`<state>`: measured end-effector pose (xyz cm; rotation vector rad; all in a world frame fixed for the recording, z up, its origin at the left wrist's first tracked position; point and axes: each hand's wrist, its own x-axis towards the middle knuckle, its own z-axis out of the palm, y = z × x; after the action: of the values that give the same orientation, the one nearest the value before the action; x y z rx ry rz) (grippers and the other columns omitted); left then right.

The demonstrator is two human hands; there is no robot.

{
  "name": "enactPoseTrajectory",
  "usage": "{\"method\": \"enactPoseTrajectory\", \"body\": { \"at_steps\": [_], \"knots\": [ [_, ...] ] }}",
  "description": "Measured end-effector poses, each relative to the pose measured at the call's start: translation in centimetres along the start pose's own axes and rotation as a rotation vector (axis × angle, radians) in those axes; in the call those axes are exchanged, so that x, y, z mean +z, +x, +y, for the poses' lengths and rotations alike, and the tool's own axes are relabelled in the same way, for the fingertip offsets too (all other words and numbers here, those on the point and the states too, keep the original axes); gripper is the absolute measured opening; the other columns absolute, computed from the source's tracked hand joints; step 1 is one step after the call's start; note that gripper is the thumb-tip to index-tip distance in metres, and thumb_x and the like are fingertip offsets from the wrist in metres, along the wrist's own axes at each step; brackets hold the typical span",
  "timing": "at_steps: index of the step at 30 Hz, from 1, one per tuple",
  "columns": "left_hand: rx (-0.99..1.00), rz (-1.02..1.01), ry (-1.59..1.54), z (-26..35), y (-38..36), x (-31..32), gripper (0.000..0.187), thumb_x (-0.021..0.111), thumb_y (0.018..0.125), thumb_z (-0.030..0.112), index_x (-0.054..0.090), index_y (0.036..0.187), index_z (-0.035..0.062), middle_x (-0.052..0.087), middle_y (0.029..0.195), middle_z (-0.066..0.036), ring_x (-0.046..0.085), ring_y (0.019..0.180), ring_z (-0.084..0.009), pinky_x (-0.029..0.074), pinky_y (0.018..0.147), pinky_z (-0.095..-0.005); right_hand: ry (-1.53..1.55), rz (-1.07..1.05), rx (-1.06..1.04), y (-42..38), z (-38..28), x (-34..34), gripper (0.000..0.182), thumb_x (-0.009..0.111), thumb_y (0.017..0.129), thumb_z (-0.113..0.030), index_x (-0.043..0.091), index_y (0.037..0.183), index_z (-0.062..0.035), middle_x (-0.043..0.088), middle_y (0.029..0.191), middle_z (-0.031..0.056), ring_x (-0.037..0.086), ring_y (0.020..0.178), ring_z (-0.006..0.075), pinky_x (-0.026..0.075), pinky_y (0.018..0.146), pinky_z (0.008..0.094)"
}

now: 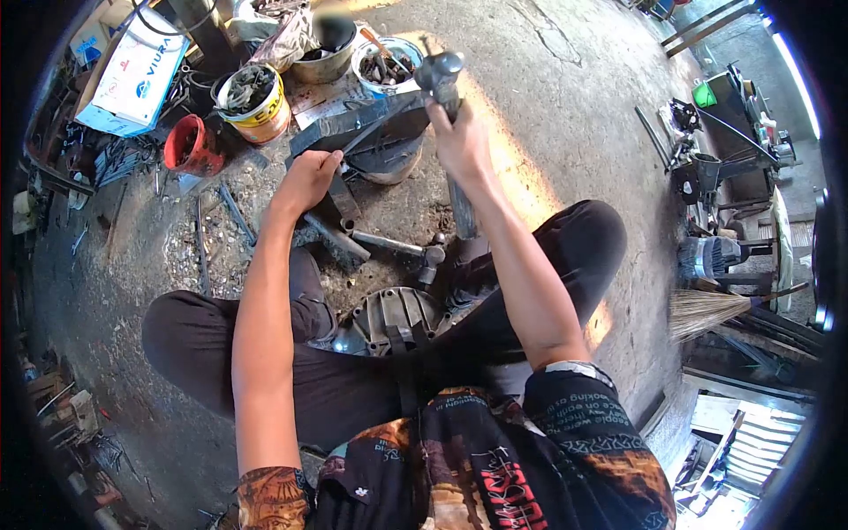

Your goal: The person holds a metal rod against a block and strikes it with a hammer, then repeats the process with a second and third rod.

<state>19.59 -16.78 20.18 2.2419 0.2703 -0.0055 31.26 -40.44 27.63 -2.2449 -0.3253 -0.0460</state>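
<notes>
My right hand (461,141) is wrapped round the handle of a hammer (440,74), its metal head raised beside the right end of a dark metal block (353,124). At the block's near left side, my left hand (311,181) is closed on a thin metal rod (367,132) that slants up over the block. A round dark piece (389,162) lies under the block. Just nearer to me, a second hammer (433,256) rests on the ground beside a metal pipe (337,238). Between my legs sits a ribbed metal housing (397,316).
Behind the block stand a red bucket (194,146), a yellow bucket (256,106) and a white bucket (386,62), the latter two holding scrap. A white box (132,75) is at the upper left. A straw broom (707,314) and metal equipment line the right side.
</notes>
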Motion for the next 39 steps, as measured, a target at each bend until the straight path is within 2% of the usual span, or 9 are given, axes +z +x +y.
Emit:
{"method": "enactPoseTrajectory", "body": {
  "at_steps": [9, 14, 20, 22, 30, 33, 34, 38, 39],
  "knots": [
    [-0.017, -0.010, -0.012, 0.1, -0.2, -0.3, 0.052, 0.051, 0.104, 0.040, 0.062, 0.080, -0.0047, 0.050, 0.063, -0.013, 0.048, 0.062, -0.0204, 0.043, 0.064, -0.0400, 0.076, 0.154, -0.154, -0.8, -3.5, -2.9, 0.043, 0.067, 0.094, -0.034, 0.059, 0.084, 0.0073, 0.063, 0.065, 0.0212, 0.062, 0.056, 0.0265, 0.047, 0.054, 0.0416],
    [-0.074, 0.012, 0.020, 1.9, -0.7, -0.7, 0.053, 0.050, 0.105, 0.041, 0.060, 0.076, -0.0027, 0.046, 0.060, -0.007, 0.045, 0.062, -0.0153, 0.040, 0.060, -0.0382, -0.134, 0.043, -0.037, -0.3, 1.3, 1.4, 0.051, 0.064, 0.094, -0.041, 0.063, 0.097, 0.0100, 0.066, 0.083, 0.0320, 0.067, 0.084, 0.0420, 0.050, 0.074, 0.0505],
    [-0.002, 0.038, 0.103, 1.4, -0.9, -0.8, 0.054, 0.051, 0.104, 0.042, 0.057, 0.076, -0.0042, 0.047, 0.060, -0.011, 0.045, 0.060, -0.0177, 0.040, 0.060, -0.0402, 0.101, 0.000, 0.123, 0.8, 2.6, -0.6, 0.051, 0.065, 0.095, -0.038, 0.065, 0.081, 0.0114, 0.064, 0.065, 0.0184, 0.064, 0.055, 0.0308, 0.051, 0.057, 0.0448],
    [-0.089, 0.035, 0.078, 1.6, -1.0, -0.6, 0.052, 0.052, 0.102, 0.041, 0.062, 0.084, -0.0061, 0.062, 0.077, -0.028, 0.062, 0.075, -0.0445, 0.047, 0.070, -0.0471, 0.268, 0.043, 0.349, 0.9, 3.7, -0.4, 0.046, 0.065, 0.094, -0.037, 0.067, 0.082, 0.0076, 0.063, 0.063, 0.0115, 0.060, 0.052, 0.0275, 0.050, 0.053, 0.0433],
    [-0.094, 0.033, 0.107, 1.8, -1.0, -0.4, 0.047, 0.053, 0.102, 0.040, 0.064, 0.088, -0.0040, 0.063, 0.080, -0.028, 0.064, 0.082, -0.0460, 0.048, 0.072, -0.0474, 0.550, -0.463, 0.855, 3.4, 17.4, 5.4, 0.027, 0.049, 0.096, -0.030, 0.057, 0.091, -0.0041, 0.060, 0.068, 0.0128, 0.059, 0.055, 0.0262, 0.051, 0.052, 0.0430],
    [-0.074, 0.026, 0.072, 1.3, -0.7, 0.1, 0.047, 0.052, 0.102, 0.040, 0.065, 0.088, -0.0038, 0.064, 0.080, -0.028, 0.064, 0.082, -0.0452, 0.048, 0.073, -0.0469, 1.035, -0.360, 0.882, -0.3, 23.8, 8.6, 0.019, 0.049, 0.095, -0.019, 0.061, 0.096, -0.0051, 0.069, 0.089, 0.0158, 0.070, 0.076, 0.0280, 0.057, 0.067, 0.0502],
    [-0.080, 0.019, 0.054, 1.3, -0.7, 0.2, 0.048, 0.052, 0.102, 0.040, 0.065, 0.088, -0.0037, 0.064, 0.080, -0.027, 0.065, 0.080, -0.0437, 0.048, 0.072, -0.0465, 1.330, -0.364, 0.911, -0.9, 30.6, 10.6, 0.019, 0.049, 0.095, -0.018, 0.062, 0.098, -0.0050, 0.070, 0.092, 0.0150, 0.070, 0.080, 0.0283, 0.058, 0.072, 0.0515],
    [-0.106, 0.005, 0.034, 1.3, -0.9, 0.1, 0.049, 0.052, 0.102, 0.041, 0.066, 0.088, -0.0037, 0.064, 0.076, -0.025, 0.064, 0.074, -0.0381, 0.048, 0.072, -0.0445, 0.988, -0.277, 1.300, -3.6, 20.8, 13.2, 0.025, 0.047, 0.096, -0.015, 0.064, 0.110, -0.0038, 0.070, 0.106, 0.0114, 0.069, 0.092, 0.0280, 0.058, 0.083, 0.0445],
    [-0.099, 0.001, 0.016, 1.1, -1.0, 0.1, 0.049, 0.050, 0.104, 0.041, 0.063, 0.082, -0.0007, 0.050, 0.065, -0.007, 0.049, 0.065, -0.0156, 0.042, 0.065, -0.0357, 1.129, -0.198, 1.378, -3.4, 22.0, 14.3, 0.025, 0.046, 0.096, -0.018, 0.065, 0.104, -0.0034, 0.071, 0.098, 0.0130, 0.069, 0.086, 0.0295, 0.058, 0.079, 0.0489]
  ]
}}
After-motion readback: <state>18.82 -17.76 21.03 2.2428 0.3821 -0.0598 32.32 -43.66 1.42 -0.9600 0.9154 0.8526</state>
